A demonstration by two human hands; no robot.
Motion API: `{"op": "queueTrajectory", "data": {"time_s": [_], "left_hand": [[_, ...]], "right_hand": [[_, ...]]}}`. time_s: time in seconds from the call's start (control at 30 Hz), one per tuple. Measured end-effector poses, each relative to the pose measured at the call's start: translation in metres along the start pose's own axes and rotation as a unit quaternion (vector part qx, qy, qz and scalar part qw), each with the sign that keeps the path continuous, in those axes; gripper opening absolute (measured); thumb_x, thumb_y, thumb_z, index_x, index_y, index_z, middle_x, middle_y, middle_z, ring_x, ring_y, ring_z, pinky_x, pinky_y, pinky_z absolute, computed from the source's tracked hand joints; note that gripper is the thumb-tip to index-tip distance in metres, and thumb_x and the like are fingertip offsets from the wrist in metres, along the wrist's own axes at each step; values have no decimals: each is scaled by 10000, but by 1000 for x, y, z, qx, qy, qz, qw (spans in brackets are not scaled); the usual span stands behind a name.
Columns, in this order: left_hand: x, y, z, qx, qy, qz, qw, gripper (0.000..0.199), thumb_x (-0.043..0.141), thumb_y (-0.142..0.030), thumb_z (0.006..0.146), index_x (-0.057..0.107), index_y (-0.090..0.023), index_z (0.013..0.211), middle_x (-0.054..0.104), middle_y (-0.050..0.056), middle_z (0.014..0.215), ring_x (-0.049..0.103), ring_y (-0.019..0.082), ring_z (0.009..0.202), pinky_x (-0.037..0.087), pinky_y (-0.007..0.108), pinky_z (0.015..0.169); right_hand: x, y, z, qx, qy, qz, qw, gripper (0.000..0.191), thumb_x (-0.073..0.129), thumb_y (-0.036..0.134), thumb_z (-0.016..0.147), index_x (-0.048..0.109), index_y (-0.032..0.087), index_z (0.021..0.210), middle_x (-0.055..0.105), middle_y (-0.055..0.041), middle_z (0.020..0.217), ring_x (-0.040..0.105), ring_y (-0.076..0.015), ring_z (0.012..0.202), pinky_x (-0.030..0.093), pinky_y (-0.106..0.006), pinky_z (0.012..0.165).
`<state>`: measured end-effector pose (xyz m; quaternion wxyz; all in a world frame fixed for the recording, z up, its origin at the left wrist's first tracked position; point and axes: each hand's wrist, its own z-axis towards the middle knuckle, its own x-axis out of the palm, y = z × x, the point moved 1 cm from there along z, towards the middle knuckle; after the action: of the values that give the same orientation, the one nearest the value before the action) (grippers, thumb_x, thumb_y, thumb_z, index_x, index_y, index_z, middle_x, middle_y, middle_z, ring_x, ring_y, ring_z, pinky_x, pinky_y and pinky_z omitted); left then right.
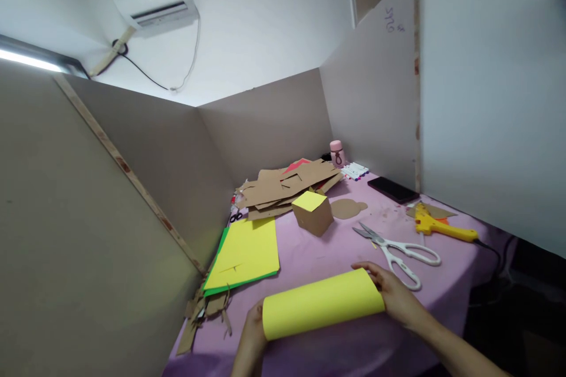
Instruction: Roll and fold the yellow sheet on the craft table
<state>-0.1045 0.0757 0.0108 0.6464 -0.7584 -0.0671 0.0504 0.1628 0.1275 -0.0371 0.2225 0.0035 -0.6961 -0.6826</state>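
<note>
A sheet of yellow paper (322,304), curved into a wide roll, spans the space between my two hands just above the purple tablecloth. My left hand (253,330) is closed on the roll's left end, its fingers mostly hidden behind the paper. At the right end, my right hand (391,291) grips the edge with the fingers behind it. White-handled scissors (393,247) lie with blades apart beyond my right hand. A cardboard box (315,218) with a yellow top (309,201) stands past the roll. Flat yellow and green sheets (247,250) lie to the left.
Cardboard pieces (287,185) are piled at the back. A yellow glue gun (446,228), a black phone (392,189), markers (355,171) and a pink bottle (336,153) sit along the right. Cardboard scraps (216,305) lie at the left edge. Grey partitions (265,123) enclose the table.
</note>
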Motion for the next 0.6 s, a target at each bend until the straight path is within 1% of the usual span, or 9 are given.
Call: {"op": "queueTrajectory", "data": {"time_s": [0.1, 0.3, 0.47, 0.6], "left_hand": [[1, -1, -2, 20, -1, 2, 1000, 169, 745, -242, 489, 696, -173, 635, 717, 44, 622, 647, 300, 783, 479, 367, 716], [4, -2, -8, 22, -13, 8, 1000, 178, 722, -262, 555, 705, -185, 714, 731, 52, 665, 648, 298, 806, 479, 360, 711], [4, -2, -6, 18, -19, 4, 1000, 158, 737, -268, 528, 686, -190, 656, 725, 47, 627, 654, 305, 788, 478, 363, 694], [2, -1, -6, 15, -23, 2, 1000, 166, 743, -251, 512, 684, -200, 658, 728, 42, 641, 655, 302, 793, 478, 354, 685]], "right_hand": [[0, -1, 1, -4, 3, -4, 1000, 522, 643, 115, 574, 519, 205, 1073, 717, 8, 774, 660, -213, 743, 441, -286, 620], [-1, -1, 1, -5, 11, -21, 1000, 516, 624, 122, 579, 535, 212, 1079, 724, 0, 799, 668, -228, 759, 454, -292, 617], [-1, -2, 1, -5, 12, -29, 999, 516, 618, 135, 589, 533, 212, 1092, 727, -10, 829, 667, -232, 768, 461, -295, 624], [-2, -4, 1, -6, 12, -29, 1000, 523, 622, 138, 592, 528, 205, 1103, 725, -15, 832, 661, -228, 766, 459, -292, 623]]}}
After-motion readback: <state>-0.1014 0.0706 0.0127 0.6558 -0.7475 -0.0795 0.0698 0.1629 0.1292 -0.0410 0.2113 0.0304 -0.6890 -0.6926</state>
